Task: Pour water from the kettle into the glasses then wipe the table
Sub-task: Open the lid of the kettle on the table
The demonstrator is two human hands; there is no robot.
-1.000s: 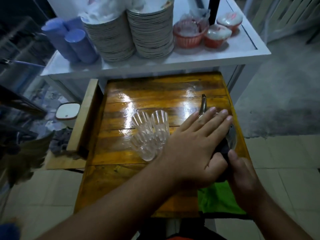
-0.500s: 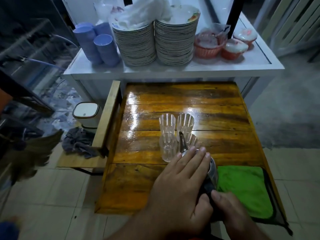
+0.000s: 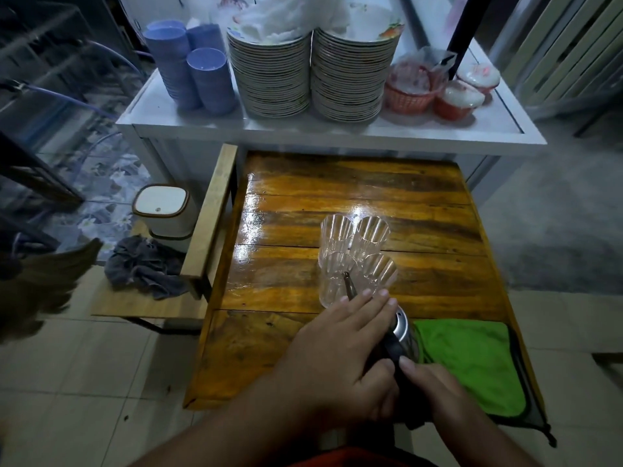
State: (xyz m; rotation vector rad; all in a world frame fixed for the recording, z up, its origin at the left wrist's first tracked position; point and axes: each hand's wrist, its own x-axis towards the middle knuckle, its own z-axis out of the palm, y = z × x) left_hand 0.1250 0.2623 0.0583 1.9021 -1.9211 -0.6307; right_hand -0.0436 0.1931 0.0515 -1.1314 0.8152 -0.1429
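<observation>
Head view: the right hand grips the kettle handle while the left hand lies flat on its lid. The spout points to 11 o'clock over the near-left of four glasses, green cloth at 3 o'clock.

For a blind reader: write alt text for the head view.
Two hands hold a steel kettle, its spout above four clear glasses on a wooden table: left hand flat on the lid, right hand on the handle. A green cloth lies beside it.
</observation>
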